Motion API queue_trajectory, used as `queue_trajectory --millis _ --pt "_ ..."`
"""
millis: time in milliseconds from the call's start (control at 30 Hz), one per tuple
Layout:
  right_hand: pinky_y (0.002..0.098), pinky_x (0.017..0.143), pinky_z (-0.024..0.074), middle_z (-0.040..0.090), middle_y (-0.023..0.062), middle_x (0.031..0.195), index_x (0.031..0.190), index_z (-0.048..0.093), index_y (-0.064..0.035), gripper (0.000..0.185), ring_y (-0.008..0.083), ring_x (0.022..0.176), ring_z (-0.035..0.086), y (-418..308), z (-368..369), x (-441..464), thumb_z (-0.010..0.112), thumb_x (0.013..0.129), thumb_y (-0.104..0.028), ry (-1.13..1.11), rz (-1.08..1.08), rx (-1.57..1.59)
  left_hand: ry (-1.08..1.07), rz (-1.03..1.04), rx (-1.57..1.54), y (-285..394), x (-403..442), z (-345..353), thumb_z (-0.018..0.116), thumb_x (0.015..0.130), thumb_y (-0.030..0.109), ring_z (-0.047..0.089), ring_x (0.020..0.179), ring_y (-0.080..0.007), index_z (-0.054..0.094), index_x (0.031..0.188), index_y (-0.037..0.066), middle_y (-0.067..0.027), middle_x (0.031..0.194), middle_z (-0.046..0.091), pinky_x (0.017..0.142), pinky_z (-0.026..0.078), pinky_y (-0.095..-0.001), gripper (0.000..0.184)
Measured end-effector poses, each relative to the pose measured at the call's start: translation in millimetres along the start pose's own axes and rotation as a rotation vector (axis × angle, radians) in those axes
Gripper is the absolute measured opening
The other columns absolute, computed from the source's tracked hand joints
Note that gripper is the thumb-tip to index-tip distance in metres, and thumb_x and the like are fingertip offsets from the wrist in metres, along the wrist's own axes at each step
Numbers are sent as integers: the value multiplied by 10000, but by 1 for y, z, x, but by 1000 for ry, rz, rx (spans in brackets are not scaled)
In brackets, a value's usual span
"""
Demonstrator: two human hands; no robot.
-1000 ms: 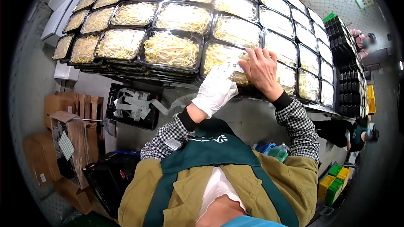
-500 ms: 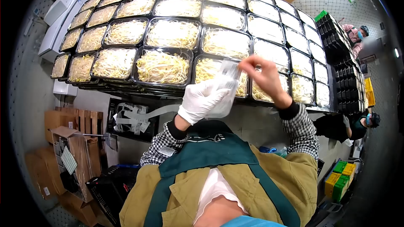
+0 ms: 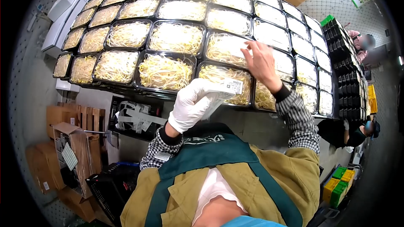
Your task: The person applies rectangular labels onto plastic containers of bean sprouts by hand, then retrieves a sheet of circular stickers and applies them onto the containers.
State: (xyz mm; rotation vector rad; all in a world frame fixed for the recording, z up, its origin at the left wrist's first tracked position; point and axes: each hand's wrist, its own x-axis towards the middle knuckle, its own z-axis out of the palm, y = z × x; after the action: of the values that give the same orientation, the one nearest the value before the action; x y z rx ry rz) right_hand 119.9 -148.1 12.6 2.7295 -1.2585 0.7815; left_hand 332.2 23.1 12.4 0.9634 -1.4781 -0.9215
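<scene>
In a white glove, my left hand (image 3: 190,103) is closed around a folded strip of white labels (image 3: 232,85), with a printed label showing at its upper end. My bare right hand (image 3: 261,62) reaches over the front rows of packs, fingers slightly bent and apart. Its fingertips are at the right side of a black tray of bean sprouts (image 3: 226,47) in the second row; whether a label lies beneath them I cannot tell. Just beyond the label strip, a front-row bean sprout tray (image 3: 210,72) is partly covered by it.
Stacked black trays of sprouts spread across the surface ahead. A black crate (image 3: 115,122) with tangled label strips stands below left, beside cardboard boxes (image 3: 59,115). More black stacks (image 3: 343,59) rise at right, where two people work. Green and yellow crates (image 3: 336,185) sit lower right.
My right hand has left the label strip and moved forward onto the second-row tray, its pinch loosened. My left hand has shifted slightly left and down, still holding the strip.
</scene>
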Motion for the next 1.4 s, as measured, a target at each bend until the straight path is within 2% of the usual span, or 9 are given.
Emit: queue_trajectory --millis 133,367,433,667,767,967,1167,1267,1400 --pt "307 780 479 677 80 924 1016 647 -9 233 125 850 600 -62 -58 -24 635 889 -204 -522 120 1176 259 -98 95 2 3 16 648 841 21 589 692 -104 656 948 -5 -43 737 623 670 483 -230 110" --pt "217 574 393 569 -6 747 935 624 17 221 59 687 495 21 -27 42 584 923 -200 -248 274 696 -138 -346 -265 19 19 9 669 817 78 595 778 -109 727 946 67 -42 831 666 709 468 -225 142" --pt "361 707 463 588 124 860 898 649 -61 247 242 806 580 71 15 81 630 868 -305 -104 86 349 -157 -104 -86 30 21 4 685 763 49 570 886 -158 744 910 88 -50 877 643 790 446 -253 163" --pt "409 756 377 568 71 882 915 636 -115 298 245 861 548 96 90 100 646 807 -392 40 -39 -214 134 -288 -318 41 7 -9 617 847 -40 611 1000 -133 592 1087 -40 -115 1125 626 838 491 -254 241" --pt "386 707 392 575 75 882 1080 598 -93 312 225 824 547 89 75 97 613 853 -307 158 -104 -325 218 -168 -352 30 15 0 633 860 0 615 852 -108 627 1027 -18 -55 935 645 746 489 -224 168" --pt "279 836 470 671 38 969 1047 655 -69 240 127 868 610 -37 -40 39 647 879 -240 -843 0 1298 449 -272 31 4 31 12 673 846 51 572 713 -77 648 856 -31 -44 804 654 640 458 -219 86" --pt "251 630 489 670 56 827 938 667 -45 218 122 707 617 83 22 115 547 941 -227 -272 113 781 130 -348 -23 22 44 5 685 794 26 600 686 -83 690 907 -21 -66 808 678 601 467 -228 123" --pt "411 687 468 611 160 805 891 639 -45 299 326 769 602 167 66 183 564 895 -335 -64 35 279 -67 -99 10 50 47 -8 692 767 -6 633 820 -188 679 918 -43 -127 919 670 736 488 -287 156" --pt "443 729 441 615 132 848 859 646 -83 355 309 830 597 182 111 209 586 849 -432 -110 -32 -41 196 -328 -346 60 37 -2 583 831 -101 633 996 -172 508 1241 -64 -122 1059 653 872 496 -278 418"
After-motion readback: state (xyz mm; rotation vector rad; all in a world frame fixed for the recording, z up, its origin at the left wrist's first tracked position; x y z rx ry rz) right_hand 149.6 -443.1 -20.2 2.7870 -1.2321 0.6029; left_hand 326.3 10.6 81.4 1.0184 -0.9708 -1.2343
